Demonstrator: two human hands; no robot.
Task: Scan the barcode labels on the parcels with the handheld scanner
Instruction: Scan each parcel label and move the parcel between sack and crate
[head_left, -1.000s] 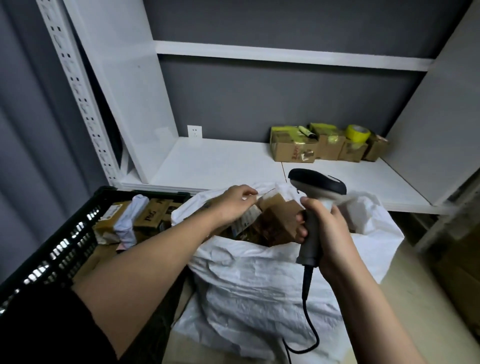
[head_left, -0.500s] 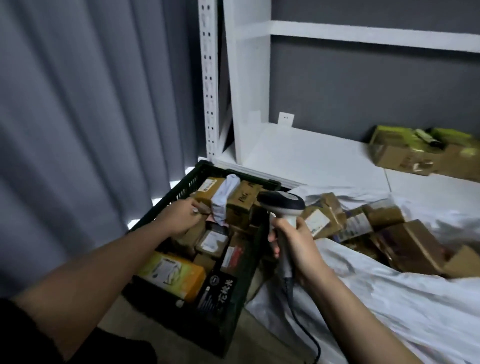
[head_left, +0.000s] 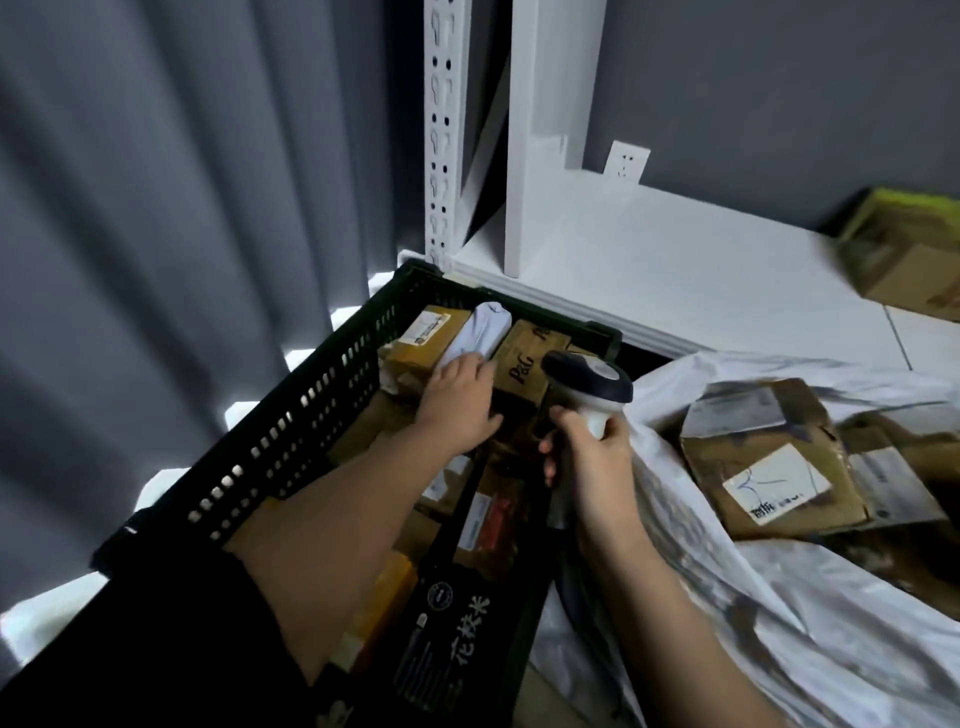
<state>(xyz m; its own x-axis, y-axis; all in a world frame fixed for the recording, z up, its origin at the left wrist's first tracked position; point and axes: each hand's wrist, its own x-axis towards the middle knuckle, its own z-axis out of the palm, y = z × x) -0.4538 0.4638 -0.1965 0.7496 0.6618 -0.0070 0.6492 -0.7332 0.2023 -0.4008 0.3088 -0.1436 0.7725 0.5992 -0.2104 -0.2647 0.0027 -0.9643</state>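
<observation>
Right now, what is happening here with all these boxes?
A person is sorting parcels. The right hand grips a handheld scanner, its head over the black crate. The left hand lies flat, fingers out, on the parcels inside the crate, beside a brown box marked P&G. More cardboard boxes sit in the open white sack to the right, one with a white label facing up.

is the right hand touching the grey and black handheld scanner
Touching. The head view shows the right hand with fingers curled round the handle of the grey and black handheld scanner, with no gap between them.
</observation>
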